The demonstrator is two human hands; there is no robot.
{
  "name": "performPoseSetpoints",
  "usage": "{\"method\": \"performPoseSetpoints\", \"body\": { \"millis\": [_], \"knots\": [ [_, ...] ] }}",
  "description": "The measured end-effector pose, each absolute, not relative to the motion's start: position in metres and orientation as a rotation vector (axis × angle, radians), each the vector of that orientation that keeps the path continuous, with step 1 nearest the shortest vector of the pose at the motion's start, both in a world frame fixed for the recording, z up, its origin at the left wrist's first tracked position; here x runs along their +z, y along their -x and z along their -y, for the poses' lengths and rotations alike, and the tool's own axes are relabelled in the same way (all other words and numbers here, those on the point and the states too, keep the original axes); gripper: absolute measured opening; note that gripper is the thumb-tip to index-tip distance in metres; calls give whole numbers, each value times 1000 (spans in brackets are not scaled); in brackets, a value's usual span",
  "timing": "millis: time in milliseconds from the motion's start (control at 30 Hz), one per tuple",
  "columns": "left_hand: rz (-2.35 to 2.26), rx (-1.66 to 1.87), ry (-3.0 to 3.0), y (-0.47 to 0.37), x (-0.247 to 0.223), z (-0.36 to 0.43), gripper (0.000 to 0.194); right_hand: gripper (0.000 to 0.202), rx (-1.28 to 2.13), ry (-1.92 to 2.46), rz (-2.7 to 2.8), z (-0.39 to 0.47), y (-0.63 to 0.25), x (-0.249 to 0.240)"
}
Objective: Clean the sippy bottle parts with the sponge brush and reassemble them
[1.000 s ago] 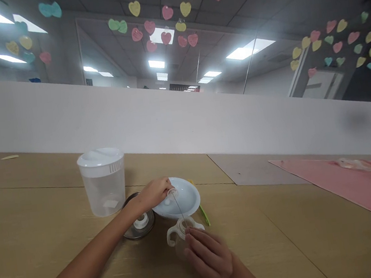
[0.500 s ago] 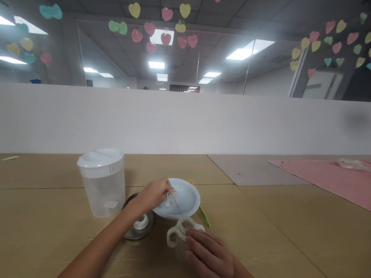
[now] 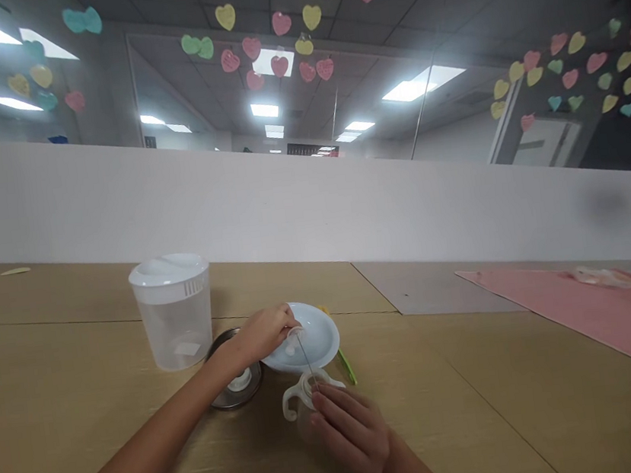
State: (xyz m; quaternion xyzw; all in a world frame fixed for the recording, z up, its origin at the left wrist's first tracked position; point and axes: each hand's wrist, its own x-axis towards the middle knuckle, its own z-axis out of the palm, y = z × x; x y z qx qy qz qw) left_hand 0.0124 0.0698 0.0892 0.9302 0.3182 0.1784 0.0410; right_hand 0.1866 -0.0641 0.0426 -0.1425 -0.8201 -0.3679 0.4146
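Brown tabletop (image 3: 458,418) backs an uncapped bottle (image 3: 305,422). Left hand (image 3: 266,327) pinches a clear piece (image 3: 294,333); right hand (image 3: 355,431), a thin rod (image 3: 307,355).

Milky-white bottle (image 3: 304,410), white bowl (image 3: 321,337) (faintly bluish)

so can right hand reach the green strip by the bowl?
Probably yes: the green strip lies beyond the right hand, nothing visibly blocking its right side, though that hand seems to pinch a thin rod.
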Motion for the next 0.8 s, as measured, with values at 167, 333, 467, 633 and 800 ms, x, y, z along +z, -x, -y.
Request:
{"method": "performPoseSetpoints", "body": {
  "millis": [167, 333, 467, 633, 800],
  "knots": [
    [-1006, 535, -2935, -15, 95, -59, 29, 10, -910, 352, 1983, 62, -182, 50],
    [-1012, 501, -2966, -17, 97, -53, 29, 13, -887, 360, 1937, 57, -182, 50],
    [-992, 520, -2961, -19, 99, -46, 28, 15, -821, 354, 1926, 52, -183, 46],
    [-949, 544, -2959, -22, 99, -39, 27, 13, -845, 341, 1969, 48, -182, 40],
    [-910, 624, -3024, -22, 95, -38, 27, 14, -859, 341, 1953, 47, -183, 39]
  ]
}}
